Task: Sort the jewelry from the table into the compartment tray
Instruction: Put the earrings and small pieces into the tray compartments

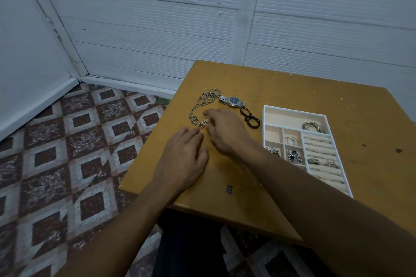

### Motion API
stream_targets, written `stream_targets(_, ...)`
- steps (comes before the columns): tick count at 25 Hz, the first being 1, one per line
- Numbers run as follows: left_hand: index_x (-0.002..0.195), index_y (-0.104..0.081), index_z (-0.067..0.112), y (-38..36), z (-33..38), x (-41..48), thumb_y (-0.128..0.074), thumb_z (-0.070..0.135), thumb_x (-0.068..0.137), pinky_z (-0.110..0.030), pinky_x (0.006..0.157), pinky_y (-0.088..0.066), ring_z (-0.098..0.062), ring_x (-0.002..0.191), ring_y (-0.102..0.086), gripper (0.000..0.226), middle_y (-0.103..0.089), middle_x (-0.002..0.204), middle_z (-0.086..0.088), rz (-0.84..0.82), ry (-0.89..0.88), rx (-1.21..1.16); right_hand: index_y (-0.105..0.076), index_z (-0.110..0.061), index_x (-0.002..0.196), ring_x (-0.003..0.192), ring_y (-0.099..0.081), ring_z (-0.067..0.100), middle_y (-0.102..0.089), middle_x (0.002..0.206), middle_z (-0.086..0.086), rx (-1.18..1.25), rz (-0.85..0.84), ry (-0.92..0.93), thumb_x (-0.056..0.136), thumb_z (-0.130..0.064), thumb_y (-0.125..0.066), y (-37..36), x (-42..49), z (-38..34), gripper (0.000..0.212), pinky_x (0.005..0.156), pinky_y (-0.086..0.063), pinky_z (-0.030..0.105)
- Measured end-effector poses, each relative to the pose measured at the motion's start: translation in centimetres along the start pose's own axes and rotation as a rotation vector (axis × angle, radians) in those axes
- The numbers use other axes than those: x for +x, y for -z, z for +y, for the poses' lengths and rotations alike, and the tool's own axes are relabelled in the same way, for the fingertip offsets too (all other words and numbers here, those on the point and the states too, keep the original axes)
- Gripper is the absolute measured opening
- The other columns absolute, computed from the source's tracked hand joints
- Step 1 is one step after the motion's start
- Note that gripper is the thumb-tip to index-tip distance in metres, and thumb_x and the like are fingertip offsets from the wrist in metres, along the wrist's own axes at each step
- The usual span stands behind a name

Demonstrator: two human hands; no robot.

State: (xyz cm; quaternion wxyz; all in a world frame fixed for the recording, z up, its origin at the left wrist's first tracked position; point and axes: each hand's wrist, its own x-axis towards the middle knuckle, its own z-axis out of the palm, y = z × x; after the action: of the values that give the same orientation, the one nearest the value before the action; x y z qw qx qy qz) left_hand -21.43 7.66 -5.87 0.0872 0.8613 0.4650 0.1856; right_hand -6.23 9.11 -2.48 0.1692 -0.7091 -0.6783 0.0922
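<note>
While left hand (184, 155) lies flat on table (292, 87), grip relaxed | right hand (227, 129) at chain (198, 105), grip unclear

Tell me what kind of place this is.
Likely a corner of a home: a wooden table by white slatted walls, patterned floor tiles, and a jewelry tray on the table.
</note>
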Motion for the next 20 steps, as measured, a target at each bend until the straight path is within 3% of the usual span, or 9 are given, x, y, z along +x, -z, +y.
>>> stream_targets(4, 0.140, -0.045, 0.013, 0.2, 0.2, 0.0, -0.041, 0.041, 0.097, -0.036, 0.118, -0.018, -0.021, 0.141, -0.027, 0.052, -0.041, 0.149, -0.005, -0.013, -0.013, -0.003, -0.058, -0.023, 0.114, 0.114, -0.044, 0.024, -0.053, 0.116, 0.004, -0.024, -0.018, -0.013, 0.098, -0.029, -0.046, 0.1, 0.2, -0.1, 0.021, 0.096, -0.041, 0.043)
stream_targets(7, 0.141, -0.044, 0.013, 0.4, 0.3, -0.1, -0.043, 0.039, 0.097, -0.035, 0.118, -0.015, -0.021, 0.143, -0.024, 0.051, -0.039, 0.151, -0.004, -0.028, 0.007, -0.046, -0.053, -0.021, 0.097, 0.104, -0.047, 0.023, -0.053, 0.105, 0.004, 0.019, -0.025, -0.026, 0.096, -0.025, -0.050, 0.3, -0.3, -0.3, 0.005, 0.091, -0.043, 0.041)
stream_targets(11, 0.140, -0.045, 0.014, 0.6, 0.5, -0.4, -0.047, 0.035, 0.096, -0.032, 0.115, -0.018, -0.018, 0.142, -0.026, 0.049, -0.043, 0.148, -0.001, -0.036, 0.067, -0.157, -0.048, -0.020, 0.088, 0.086, -0.050, 0.020, -0.055, 0.091, 0.001, 0.141, -0.017, -0.013, 0.095, -0.022, -0.052, 1.1, -1.1, -0.2, 0.008, 0.070, -0.041, 0.033)
stream_targets(15, 0.135, -0.051, 0.013, 1.4, 1.2, -0.3, -0.051, 0.027, 0.094, -0.022, 0.098, -0.040, -0.012, 0.119, -0.050, 0.043, -0.059, 0.128, -0.001, 0.034, 0.109, -0.333, -0.053, -0.018, 0.088, 0.083, -0.054, 0.020, -0.060, 0.090, 0.002, 0.239, -0.039, -0.010, 0.094, -0.019, -0.055, 2.3, -1.6, 0.2, 0.007, 0.070, -0.045, 0.034)
stream_targets(18, 0.135, -0.053, 0.017, 1.9, 1.9, 0.1, -0.052, 0.023, 0.094, -0.003, 0.086, -0.034, 0.006, 0.107, -0.045, 0.041, -0.059, 0.133, 0.002, 0.068, 0.221, -0.484, -0.055, -0.019, 0.089, 0.083, -0.055, 0.017, -0.061, 0.091, 0.001, 0.262, -0.038, -0.020, 0.093, -0.018, -0.056, 2.9, -1.9, 0.4, 0.005, 0.064, -0.043, 0.027)
stream_targets(20, 0.134, -0.055, 0.021, 2.0, 2.4, 0.6, -0.050, 0.025, 0.096, -0.007, 0.084, -0.032, 0.005, 0.107, -0.045, 0.038, -0.059, 0.132, 0.005, 0.090, 0.319, -0.606, -0.054, -0.023, 0.088, 0.078, -0.052, 0.012, -0.059, 0.089, -0.003, 0.272, -0.041, -0.023, 0.093, -0.018, -0.057, 3.1, -2.2, 0.5, 0.008, 0.058, -0.038, 0.020)
